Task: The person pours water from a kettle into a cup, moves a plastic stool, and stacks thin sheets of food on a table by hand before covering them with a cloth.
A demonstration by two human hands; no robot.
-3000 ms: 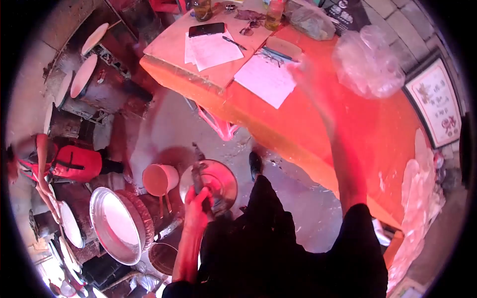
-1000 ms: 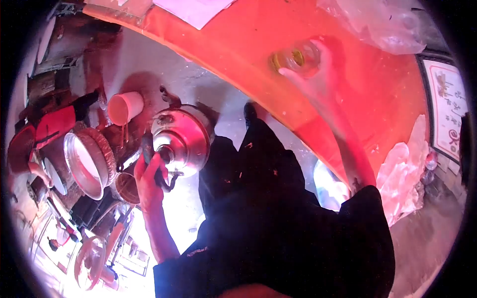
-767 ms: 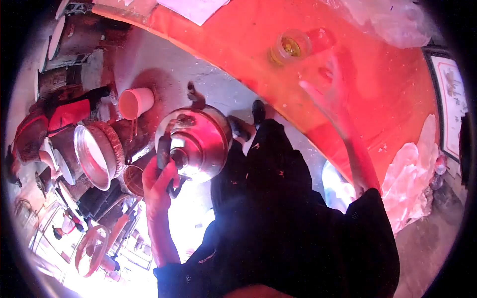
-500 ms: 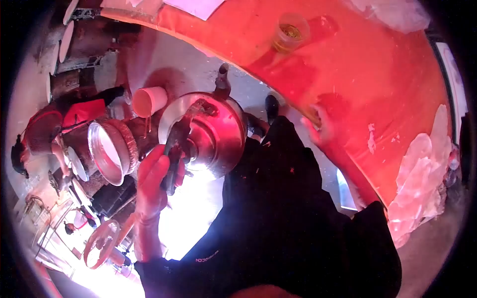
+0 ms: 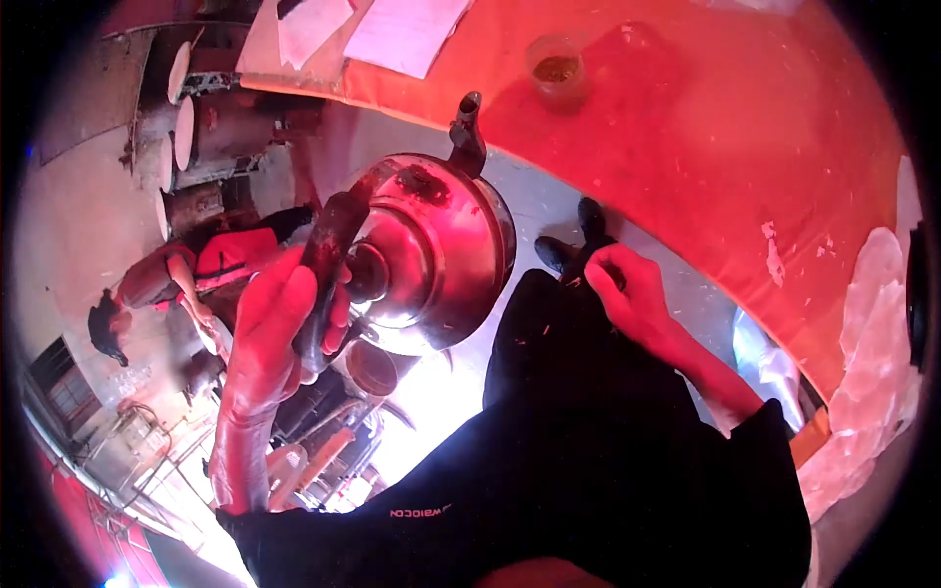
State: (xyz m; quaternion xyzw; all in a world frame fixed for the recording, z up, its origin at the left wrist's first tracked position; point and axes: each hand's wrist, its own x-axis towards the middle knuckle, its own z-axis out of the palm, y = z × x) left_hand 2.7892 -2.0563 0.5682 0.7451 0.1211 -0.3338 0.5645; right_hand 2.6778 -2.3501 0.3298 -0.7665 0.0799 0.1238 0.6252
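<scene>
My left hand is closed around the dark handle of a metal kettle. The kettle hangs off the floor, its lid side facing me and its dark spout pointing up the view towards the table edge. Dark marks show on its shiny body. My right hand is at the front of my dark clothes, away from the kettle. Its fingers are curled in loosely and I see nothing in them. A clear cup with yellowish liquid stands on the orange-covered table, beyond the spout.
Papers lie at the table's far left. Crumpled translucent plastic hangs over its right side. A person with a red bag is at the left. Round-topped stools stand behind, and a bright light glares below the kettle.
The kettle has moved right and up in view, its spout now nearer the table edge. My right hand has come off the table edge and drawn in towards my body.
</scene>
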